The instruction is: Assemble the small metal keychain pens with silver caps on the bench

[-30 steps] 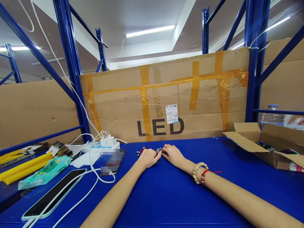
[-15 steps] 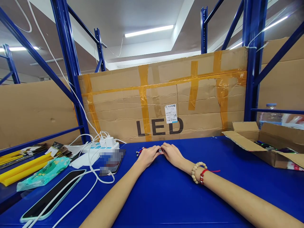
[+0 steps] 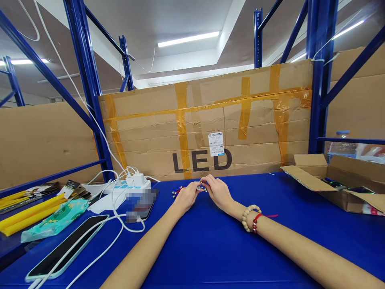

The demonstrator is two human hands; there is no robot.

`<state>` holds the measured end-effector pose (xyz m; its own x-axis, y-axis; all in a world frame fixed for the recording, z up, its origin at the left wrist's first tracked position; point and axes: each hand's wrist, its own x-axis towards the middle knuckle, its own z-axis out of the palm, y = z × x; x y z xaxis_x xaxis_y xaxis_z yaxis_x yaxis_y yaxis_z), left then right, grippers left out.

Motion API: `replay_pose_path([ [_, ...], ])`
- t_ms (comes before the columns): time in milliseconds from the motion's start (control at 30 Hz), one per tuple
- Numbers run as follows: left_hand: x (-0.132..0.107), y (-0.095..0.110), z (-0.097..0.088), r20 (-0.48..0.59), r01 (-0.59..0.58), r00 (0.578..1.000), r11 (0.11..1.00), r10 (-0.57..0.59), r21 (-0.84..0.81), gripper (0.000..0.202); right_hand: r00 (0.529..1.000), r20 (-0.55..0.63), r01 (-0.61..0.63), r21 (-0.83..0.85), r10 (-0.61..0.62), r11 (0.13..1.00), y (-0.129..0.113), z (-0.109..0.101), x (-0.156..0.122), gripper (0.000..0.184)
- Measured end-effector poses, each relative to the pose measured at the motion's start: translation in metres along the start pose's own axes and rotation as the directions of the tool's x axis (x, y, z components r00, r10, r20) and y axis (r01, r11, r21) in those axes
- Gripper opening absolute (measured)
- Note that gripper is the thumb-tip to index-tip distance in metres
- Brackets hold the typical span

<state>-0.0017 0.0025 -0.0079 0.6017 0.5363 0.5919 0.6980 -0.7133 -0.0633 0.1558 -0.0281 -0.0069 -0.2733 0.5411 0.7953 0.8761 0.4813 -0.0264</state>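
My left hand (image 3: 187,197) is closed, its fingertips pinching a small shiny metallic piece (image 3: 201,188) just above the blue tabletop. My right hand (image 3: 219,193) reaches to the same piece from the other side, thumb and forefinger bent together at its upper edge. What kind of piece it is cannot be made out, since it is tiny and partly covered by fingers. Beside my left hand, on its far left side, a small red, blue and silver item (image 3: 177,192) lies on the table, partly hidden. Wooden beads and a red string circle my right wrist.
At left are a white power strip (image 3: 120,187) with tangled cables, a phone (image 3: 67,247), a dark phone (image 3: 147,210), a green packet (image 3: 58,218) and yellow tubes (image 3: 33,212). An open cardboard box (image 3: 345,196) stands right. A large carton (image 3: 144,140) marked LED borders the back.
My right hand has risen slightly, its fingers lifting and arching around the piece. More of the shiny piece shows between the hands. My left hand has barely shifted.
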Motion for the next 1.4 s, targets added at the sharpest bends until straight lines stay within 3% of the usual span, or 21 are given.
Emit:
replay_pose_path([
  [233,0.000,-0.004,0.006,-0.032,-0.035,0.999,0.999,0.035,0.003,0.023,1.000,0.005,-0.006,0.003,0.006,1.000,-0.001,-0.002,0.000,0.021],
  [433,0.002,0.001,-0.002,0.033,0.013,0.999,1.000,-0.013,0.025,0.022,0.998,-0.059,-0.007,0.060,0.010,0.998,-0.002,-0.002,-0.001,0.020],
  [767,0.003,0.007,-0.008,0.158,0.109,0.980,0.990,-0.122,0.091,0.022,0.972,-0.112,0.211,0.016,-0.208,0.977,-0.002,0.001,-0.001,0.027],
  [967,0.003,0.008,-0.010,0.174,0.105,0.977,0.987,-0.125,0.120,0.025,0.982,-0.146,0.126,0.058,-0.116,0.990,-0.002,-0.001,-0.002,0.026],
  [1400,0.006,0.012,-0.013,0.247,0.129,0.954,0.975,-0.173,0.181,0.025,0.992,-0.080,0.106,0.081,-0.100,0.991,0.002,0.002,-0.003,0.027],
])
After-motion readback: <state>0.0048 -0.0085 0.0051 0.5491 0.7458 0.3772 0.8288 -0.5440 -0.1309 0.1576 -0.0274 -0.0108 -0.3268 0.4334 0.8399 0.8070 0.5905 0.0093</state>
